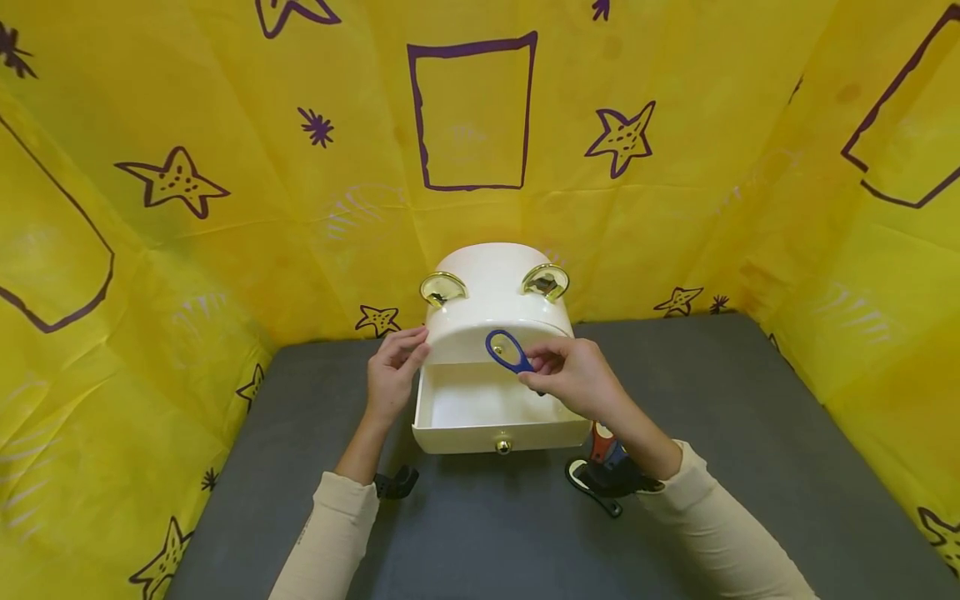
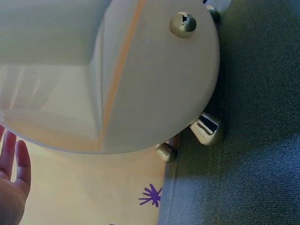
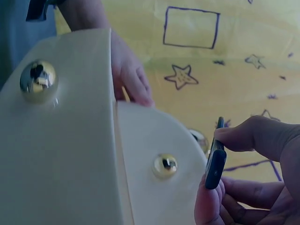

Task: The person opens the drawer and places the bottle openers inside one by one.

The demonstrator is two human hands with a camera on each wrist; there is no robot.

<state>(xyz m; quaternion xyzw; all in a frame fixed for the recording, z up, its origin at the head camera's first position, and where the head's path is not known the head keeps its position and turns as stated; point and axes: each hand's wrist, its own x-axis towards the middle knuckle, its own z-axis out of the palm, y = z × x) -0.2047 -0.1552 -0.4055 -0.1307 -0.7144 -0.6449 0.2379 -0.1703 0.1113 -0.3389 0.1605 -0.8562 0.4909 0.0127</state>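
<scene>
A white rounded cabinet [image 1: 495,287] with gold ears stands on the grey table, its lower drawer [image 1: 480,404] pulled out toward me. Nothing shows inside the visible part of the drawer. My right hand [image 1: 573,375] pinches a small tool with a blue oval loop [image 1: 522,365] between thumb and fingers, above the drawer's right side. Edge-on in the right wrist view, the tool's handle [image 3: 214,168] looks dark and flat. My left hand [image 1: 392,375] rests its fingertips at the cabinet's left side; its fingers [image 2: 8,154] look fairly straight in the left wrist view.
On the table by my right forearm lie a red-and-white piece [image 1: 602,442] and a black-rimmed tool [image 1: 609,505], partly hidden by the wrist camera. Gold knobs [image 1: 503,447] stick out of the cabinet's front. A yellow patterned cloth [image 1: 480,217] walls the table behind and at both sides.
</scene>
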